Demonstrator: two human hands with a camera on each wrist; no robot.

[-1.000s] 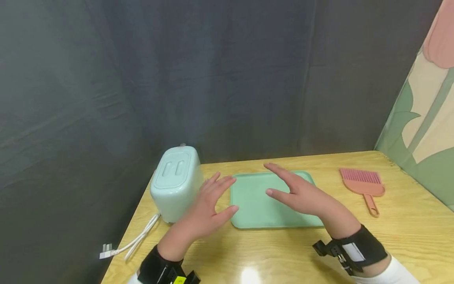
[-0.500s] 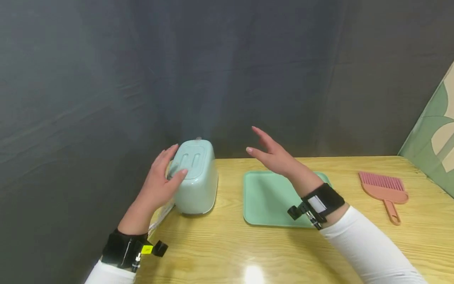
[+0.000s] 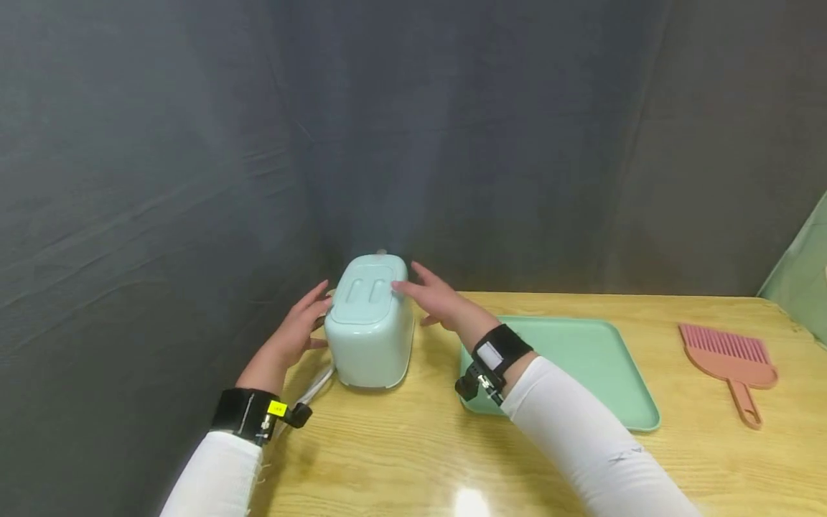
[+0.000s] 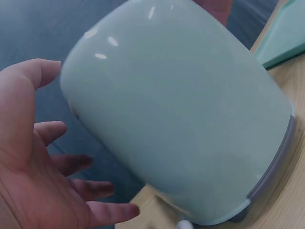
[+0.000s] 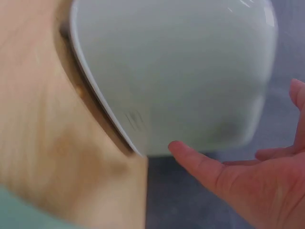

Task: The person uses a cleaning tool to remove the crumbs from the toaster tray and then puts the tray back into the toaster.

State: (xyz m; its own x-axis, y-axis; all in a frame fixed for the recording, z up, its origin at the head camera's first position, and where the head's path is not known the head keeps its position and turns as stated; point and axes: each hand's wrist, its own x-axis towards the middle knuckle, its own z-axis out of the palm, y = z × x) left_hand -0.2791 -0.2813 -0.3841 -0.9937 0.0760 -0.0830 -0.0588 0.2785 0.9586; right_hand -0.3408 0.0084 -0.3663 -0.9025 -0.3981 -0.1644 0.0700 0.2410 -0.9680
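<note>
A pale blue toaster point(image 3: 368, 352) stands upright at the table's back left, with two long recesses in its top. To its left is my left hand point(image 3: 292, 334), fingers spread and loosely bent. In the left wrist view, a gap shows between that hand's thumb and the toaster point(image 4: 176, 105). My right hand point(image 3: 442, 298) is spread along the other side, its thumb overlapping the top edge in the head view. The right wrist view shows one fingertip of the right hand point(image 5: 262, 186) overlapping the toaster's lower edge point(image 5: 176, 71). Neither hand grips it.
The toaster's white cord point(image 3: 318, 382) trails towards my left forearm. A green tray point(image 3: 594, 373) lies to the right, partly under my right forearm. Farther right is a pink hand brush point(image 3: 730, 359). A dark curtain point(image 3: 517, 143) hangs behind the wooden table point(image 3: 400, 459).
Both hands have moved from beside and above the tray to the toaster's two sides, the right hand travelling left. The view has turned left. The toaster stays standing on the table.
</note>
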